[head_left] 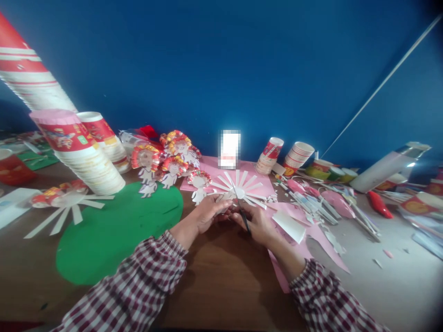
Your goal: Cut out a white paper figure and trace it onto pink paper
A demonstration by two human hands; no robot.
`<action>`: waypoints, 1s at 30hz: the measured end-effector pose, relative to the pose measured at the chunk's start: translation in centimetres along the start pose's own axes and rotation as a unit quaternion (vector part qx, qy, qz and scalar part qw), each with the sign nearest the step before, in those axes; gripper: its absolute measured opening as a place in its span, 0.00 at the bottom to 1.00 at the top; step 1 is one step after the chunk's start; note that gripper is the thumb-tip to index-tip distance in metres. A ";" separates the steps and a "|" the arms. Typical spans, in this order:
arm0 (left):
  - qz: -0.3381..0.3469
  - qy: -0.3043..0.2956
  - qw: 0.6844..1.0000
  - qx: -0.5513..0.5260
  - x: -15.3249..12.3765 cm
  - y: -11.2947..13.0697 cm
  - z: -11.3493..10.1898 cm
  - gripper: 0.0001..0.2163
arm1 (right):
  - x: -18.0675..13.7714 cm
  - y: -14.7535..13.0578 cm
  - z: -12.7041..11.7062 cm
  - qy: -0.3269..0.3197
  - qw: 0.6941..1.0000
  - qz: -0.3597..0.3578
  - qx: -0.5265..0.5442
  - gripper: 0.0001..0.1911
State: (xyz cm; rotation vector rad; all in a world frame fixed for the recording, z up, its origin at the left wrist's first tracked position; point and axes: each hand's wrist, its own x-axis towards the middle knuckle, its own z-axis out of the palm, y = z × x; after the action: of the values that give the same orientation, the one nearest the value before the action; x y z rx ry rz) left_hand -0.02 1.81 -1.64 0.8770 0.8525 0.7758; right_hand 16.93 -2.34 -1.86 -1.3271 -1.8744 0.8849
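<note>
A paper cup cut into white strips that fan out like a sunburst (244, 190) is in front of my hands, over pink paper. My left hand (211, 212) is closed at its near left side, the fingers pinching near the strips; the exact grip is partly hidden. In my right hand (258, 223) is a pair of scissors (245, 219) with dark handles, blades pointing up and away across the sunburst's middle. Both hands' fingertips meet just below it. Close to my left hand stands a white paper figure (200, 186) with a red and yellow curled ring.
More ringed paper figures (145, 166) stand left. A green sheet (121, 230) lies beside my left arm, with another strip-cut cup (71, 201). Tall cup stacks (79, 152) lean behind. Pink scraps (287, 212), a white paper piece (289, 226) and pens (314, 207) lie right.
</note>
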 end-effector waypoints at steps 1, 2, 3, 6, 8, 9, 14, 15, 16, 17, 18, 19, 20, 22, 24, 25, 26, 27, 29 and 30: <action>0.006 0.009 1.000 -0.001 0.0 0.0 0.0 0.13 | 0.0 -0.1 0.0 -0.001 1.000 0.001 -0.008 0.15; 0.014 0.020 1.000 0.001 0.1 -0.1 0.0 0.13 | 0.0 -0.1 -0.1 -0.002 1.000 0.003 -0.015 0.15; 0.023 0.030 0.999 0.005 0.2 -0.1 0.0 0.12 | -0.1 -0.1 -0.1 -0.003 1.000 0.007 -0.020 0.15; 0.050 0.043 0.998 0.015 0.3 -0.2 -0.1 0.11 | -0.1 -0.1 -0.1 -0.007 0.999 0.022 -0.034 0.14; 0.060 0.039 0.997 0.016 0.4 -0.2 -0.2 0.10 | -0.2 -0.1 -0.1 -0.008 0.999 0.030 -0.042 0.13; 0.062 0.037 0.997 0.017 0.4 -0.2 -0.2 0.10 | -0.2 -0.1 0.0 -0.010 0.999 0.031 -0.044 0.13; 0.068 0.036 0.996 0.036 0.4 0.2 -0.3 0.10 | -0.2 -0.4 0.0 -0.018 0.999 0.027 -0.036 0.14; 0.068 0.036 0.996 0.041 0.4 0.2 -0.4 0.10 | -0.2 -0.4 0.0 -0.019 0.999 0.028 -0.035 0.14; 0.066 0.036 0.996 0.049 0.5 0.3 -0.6 0.10 | -0.2 -0.4 0.0 -0.021 0.999 0.029 -0.035 0.15; 0.066 0.037 0.995 0.058 0.5 0.3 -0.7 0.10 | -0.2 -0.5 0.1 -0.024 0.999 0.032 -0.035 0.15; 0.067 0.038 0.995 0.068 0.6 0.3 -0.9 0.09 | -0.2 -0.5 0.0 -0.026 0.998 0.034 -0.035 0.15; 0.069 0.039 0.994 0.077 0.6 0.3 -1.0 0.09 | -0.2 -0.4 0.0 -0.027 0.998 0.035 -0.036 0.15; 0.072 0.038 0.993 0.084 0.7 0.3 -1.1 0.09 | -0.2 -0.4 0.0 -0.027 0.998 0.034 -0.038 0.15; 0.075 0.037 0.993 0.088 0.8 0.3 -1.3 0.08 | -0.2 -0.3 0.0 -0.026 0.998 0.029 -0.041 0.15; 0.076 0.034 0.993 0.090 0.8 0.3 -1.4 0.08 | -0.3 -0.2 -0.1 -0.028 0.998 0.026 -0.042 0.14; 0.077 0.033 0.992 0.092 0.7 0.3 -1.4 0.08 | -0.3 -0.2 -0.1 -0.031 0.998 0.026 -0.040 0.14; 0.078 0.031 0.992 0.094 0.7 0.4 -1.4 0.08 | -0.3 -0.2 -0.1 -0.034 0.998 0.028 -0.037 0.14; 0.081 0.028 0.992 0.095 0.6 0.5 -1.4 0.08 | -0.4 -0.2 -0.1 -0.036 0.998 0.030 -0.034 0.14; 0.088 0.018 0.991 0.097 0.6 0.6 -1.4 0.08 | -0.4 -0.2 -0.1 -0.040 0.998 0.034 -0.026 0.15; 0.092 0.012 0.991 0.097 0.5 0.6 -1.3 0.08 | -0.4 -0.2 -0.1 -0.042 0.998 0.036 -0.022 0.15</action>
State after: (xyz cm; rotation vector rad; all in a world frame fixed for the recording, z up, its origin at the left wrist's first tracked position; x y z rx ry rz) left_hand -1.09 2.96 -1.77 1.1328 0.8866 0.8745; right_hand 16.95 -2.78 -1.68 -1.4115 -1.9304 0.9531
